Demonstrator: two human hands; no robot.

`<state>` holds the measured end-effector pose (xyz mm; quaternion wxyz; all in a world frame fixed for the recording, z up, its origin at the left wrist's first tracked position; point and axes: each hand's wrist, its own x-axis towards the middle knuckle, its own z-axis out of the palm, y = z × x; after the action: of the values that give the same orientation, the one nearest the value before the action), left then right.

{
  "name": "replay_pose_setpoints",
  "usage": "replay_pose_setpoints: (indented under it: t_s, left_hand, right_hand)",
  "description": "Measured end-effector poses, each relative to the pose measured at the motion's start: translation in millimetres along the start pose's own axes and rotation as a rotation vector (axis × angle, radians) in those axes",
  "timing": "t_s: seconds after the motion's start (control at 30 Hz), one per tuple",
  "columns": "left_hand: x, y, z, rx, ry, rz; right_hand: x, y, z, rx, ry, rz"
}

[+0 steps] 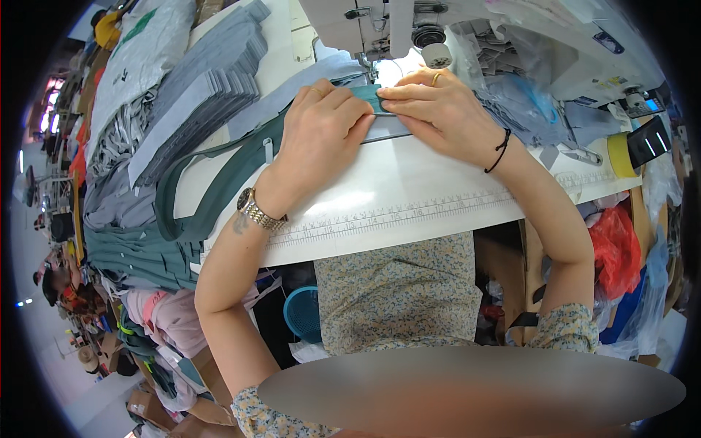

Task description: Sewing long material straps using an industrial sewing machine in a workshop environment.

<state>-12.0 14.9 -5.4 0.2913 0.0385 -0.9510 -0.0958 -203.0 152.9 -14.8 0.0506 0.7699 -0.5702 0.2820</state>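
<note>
Runs as a numbered ruler scale [394, 214] across the white tabletop [438, 175]. Shows as green print [139, 26] and a black mark [123, 58] on the white sack [157, 44]. Appears too small to read on the dark badge [607, 41] of the sewing machine [569, 25] and the blue display [652, 105].

Red bag [617, 248], blue basket [301, 315].

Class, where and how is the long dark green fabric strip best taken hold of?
Probably pinch the dark green fabric strip at its leftmost bend, coming from the left: this flat loop bows away from the left hand and the white sewing machine.
</note>
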Motion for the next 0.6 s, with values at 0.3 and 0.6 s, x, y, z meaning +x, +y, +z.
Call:
replay_pose_setpoints:
  t_s: [0.3,0.6]
  left_hand:
    - [13,-8,-27,0.395,0.185,0.309]
    - [1,-14,-13,0.406,-0.163,0.289]
  right_hand:
    - [1,-1,0,0.001,0.001,-0.031]
    - [1,-5,-1,0.058,-0.020,0.028]
